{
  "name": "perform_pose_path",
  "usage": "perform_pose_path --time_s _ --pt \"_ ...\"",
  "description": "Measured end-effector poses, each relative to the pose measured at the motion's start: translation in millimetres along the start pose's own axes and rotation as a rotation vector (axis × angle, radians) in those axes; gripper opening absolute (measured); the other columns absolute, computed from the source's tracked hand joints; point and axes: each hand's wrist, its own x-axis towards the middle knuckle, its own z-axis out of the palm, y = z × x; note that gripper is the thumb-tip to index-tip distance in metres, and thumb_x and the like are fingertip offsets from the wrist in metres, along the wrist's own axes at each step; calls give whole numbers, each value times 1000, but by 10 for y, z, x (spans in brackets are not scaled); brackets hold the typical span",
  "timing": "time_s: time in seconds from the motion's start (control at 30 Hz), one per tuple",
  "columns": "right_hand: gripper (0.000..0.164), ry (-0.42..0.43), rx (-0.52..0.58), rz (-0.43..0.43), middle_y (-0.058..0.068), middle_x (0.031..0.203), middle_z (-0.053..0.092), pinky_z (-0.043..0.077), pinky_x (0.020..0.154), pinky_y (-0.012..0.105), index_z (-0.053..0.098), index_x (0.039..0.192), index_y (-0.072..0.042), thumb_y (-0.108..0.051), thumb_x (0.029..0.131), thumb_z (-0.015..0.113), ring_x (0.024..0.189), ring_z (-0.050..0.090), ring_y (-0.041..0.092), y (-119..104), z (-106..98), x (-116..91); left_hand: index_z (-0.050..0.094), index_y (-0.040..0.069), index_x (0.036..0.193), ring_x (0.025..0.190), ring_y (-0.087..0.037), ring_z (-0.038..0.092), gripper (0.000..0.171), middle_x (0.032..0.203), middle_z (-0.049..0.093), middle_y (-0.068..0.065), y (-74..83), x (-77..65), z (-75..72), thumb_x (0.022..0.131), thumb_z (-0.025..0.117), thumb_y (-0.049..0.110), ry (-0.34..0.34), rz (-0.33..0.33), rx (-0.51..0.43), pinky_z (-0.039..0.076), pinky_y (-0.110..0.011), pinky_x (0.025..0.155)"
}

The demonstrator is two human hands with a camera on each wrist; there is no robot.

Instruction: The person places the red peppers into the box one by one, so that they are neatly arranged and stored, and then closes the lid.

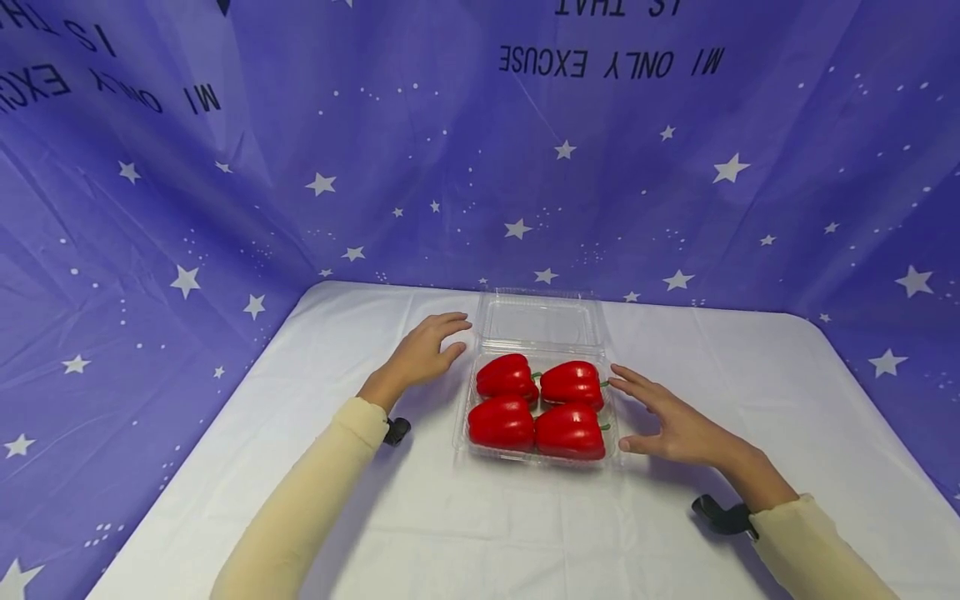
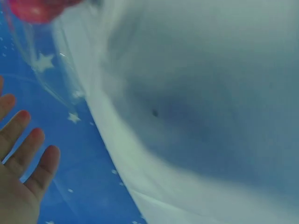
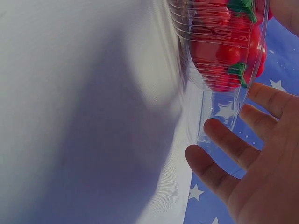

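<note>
Several red bell peppers (image 1: 570,431) with green stems sit in two rows inside a clear plastic clamshell box (image 1: 461,442). Its see-through lid (image 1: 540,322) lies folded back on the far side. To the left of the box hovers my left hand (image 1: 426,350), fingers extended and slightly bent, apart from the lid and holding nothing. My right hand (image 1: 675,425) is spread at the box's right side, fingertips close to the wall; whether they touch it I cannot tell. In the right wrist view, the ribbed side of the box and pepper stems (image 3: 237,70) show beyond the fingers.
A white cloth (image 1: 435,517) covers the table. Behind and beside it hangs a purple-blue curtain (image 1: 450,167) with white stars and printed letters. Dark wrist mounts (image 1: 723,515) hang at both sleeves.
</note>
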Motion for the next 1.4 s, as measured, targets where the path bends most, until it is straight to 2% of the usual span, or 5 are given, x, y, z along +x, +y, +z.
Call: perform_pose_path --time_s 0.4,0.6,0.8,0.93,1.4 --pt "87 -5 -16 21 19 162 28 33 105 77 40 151 -6 -37 79 79 144 29 49 -23 0 2 61 3 133 126 -36 59 38 139 61 -16 -377 210 151 100 54 19 -6 -294 -249 46 -48 110" --pt "87 2 -1 5 20 161 28 35 103 76 40 150 -4 -35 80 79 144 29 50 -12 -2 -5 59 6 136 126 -33 60 41 138 62 -14 -354 320 160 102 51 27 -35 -401 -380 47 -46 109" --pt "85 6 15 -20 22 161 28 39 101 74 40 150 -4 -33 81 79 143 30 51 3 0 -17 55 6 140 125 -32 62 43 141 60 -14 -300 434 198 104 50 29 -63 -501 -586 56 -39 95" --pt "84 7 14 -24 22 160 28 38 102 74 40 150 -3 -33 81 79 143 30 50 8 7 -14 55 6 140 124 -31 62 43 140 61 -14 -244 478 224 103 52 29 -73 -527 -645 56 -38 96" --pt "83 11 14 -32 24 159 29 35 104 75 41 149 -3 -31 81 80 143 30 49 14 4 -13 53 0 140 104 -28 69 47 119 69 -19 -114 551 306 95 63 13 -47 -535 -656 58 -30 85"
